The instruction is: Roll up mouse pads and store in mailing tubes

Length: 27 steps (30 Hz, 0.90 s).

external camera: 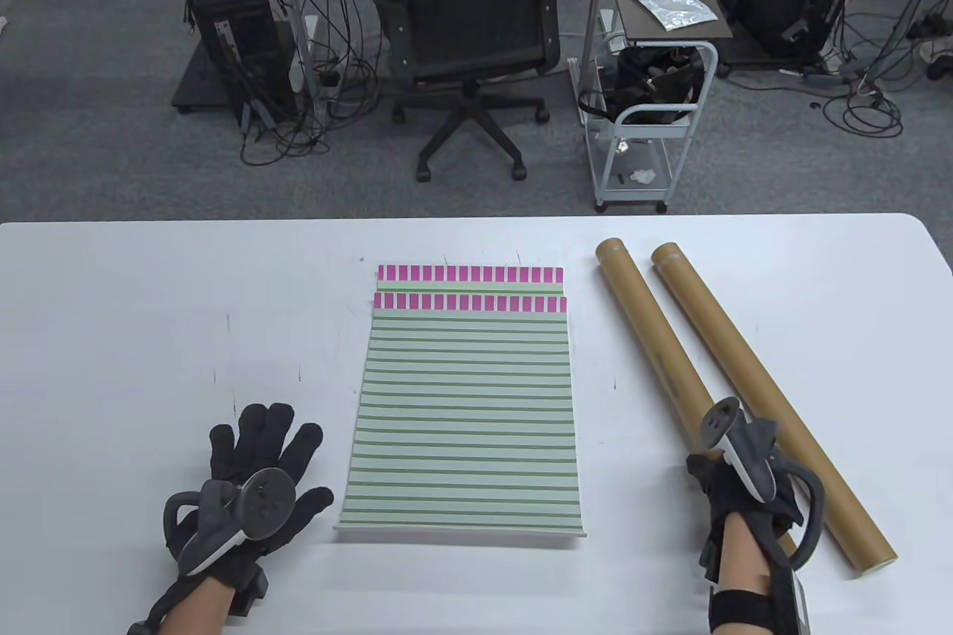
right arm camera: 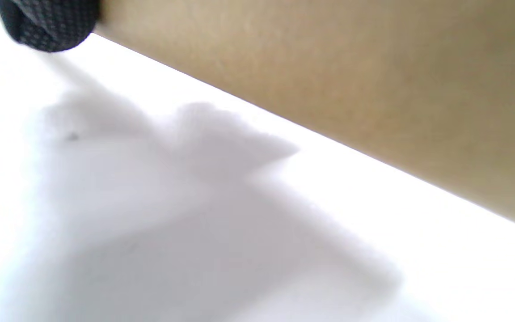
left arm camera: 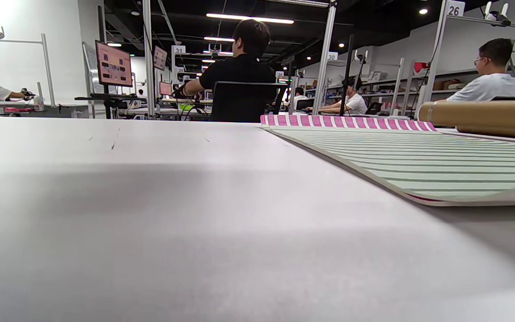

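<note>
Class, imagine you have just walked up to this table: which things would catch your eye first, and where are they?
First the striped green mouse pads with pink edges, stacked in the table's middle. To their right lie two long brown mailing tubes side by side. The gloved left hand lies flat left of the pads; the right hand is at the nearer tube.

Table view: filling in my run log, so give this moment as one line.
left hand flat on table, open | right hand on near tube, grip hidden | pads stacked flat, unrolled | far tube untouched

An open lab: numbered bays, monitors [left arm camera: 113,64], seated people [left arm camera: 490,71], shelving, an office chair [external camera: 469,24], floor cables [external camera: 327,69].
</note>
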{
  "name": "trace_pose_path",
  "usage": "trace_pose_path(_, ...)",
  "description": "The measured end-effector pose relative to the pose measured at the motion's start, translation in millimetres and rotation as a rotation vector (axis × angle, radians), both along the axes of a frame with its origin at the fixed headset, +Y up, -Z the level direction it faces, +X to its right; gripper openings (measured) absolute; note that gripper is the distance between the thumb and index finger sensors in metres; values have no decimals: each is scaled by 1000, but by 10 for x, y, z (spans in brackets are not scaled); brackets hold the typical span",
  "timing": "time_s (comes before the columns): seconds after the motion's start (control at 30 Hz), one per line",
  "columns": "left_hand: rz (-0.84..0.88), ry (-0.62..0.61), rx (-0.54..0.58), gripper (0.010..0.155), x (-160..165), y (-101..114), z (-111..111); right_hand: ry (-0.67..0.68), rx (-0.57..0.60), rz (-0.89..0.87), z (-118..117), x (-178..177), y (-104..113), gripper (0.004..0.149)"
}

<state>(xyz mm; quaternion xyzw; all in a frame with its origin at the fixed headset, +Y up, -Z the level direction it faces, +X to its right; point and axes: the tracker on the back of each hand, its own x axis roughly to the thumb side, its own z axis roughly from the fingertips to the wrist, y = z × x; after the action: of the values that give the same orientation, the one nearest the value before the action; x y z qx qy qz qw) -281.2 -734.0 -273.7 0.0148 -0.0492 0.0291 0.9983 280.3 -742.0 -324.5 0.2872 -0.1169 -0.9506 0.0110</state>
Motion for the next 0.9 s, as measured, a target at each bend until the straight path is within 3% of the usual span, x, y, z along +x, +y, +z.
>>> trace_pose_path(0.1,3,-4,-2,85,18,-11,4,99,80,-56,112,-22,129,80)
trace_pose_path(0.2,31,-21,5,85,43,6,15,319,262,20,291,-128,270,79)
trace_pose_path(0.3,121,-40,10,81,39,47,34,473,478,43,508,-275,240,78)
trace_pose_path(0.53,494,-53,-36,75,-48,70,74,655,489,90,654,-611,274,80)
trace_pose_path(0.63,617,-83,-88,64,-68,45,62,706,488,113,696,-688,278,79)
trace_pose_path(0.9,793,-116,-189,52,-52,-25,38,742,500,116,740,-764,296,79)
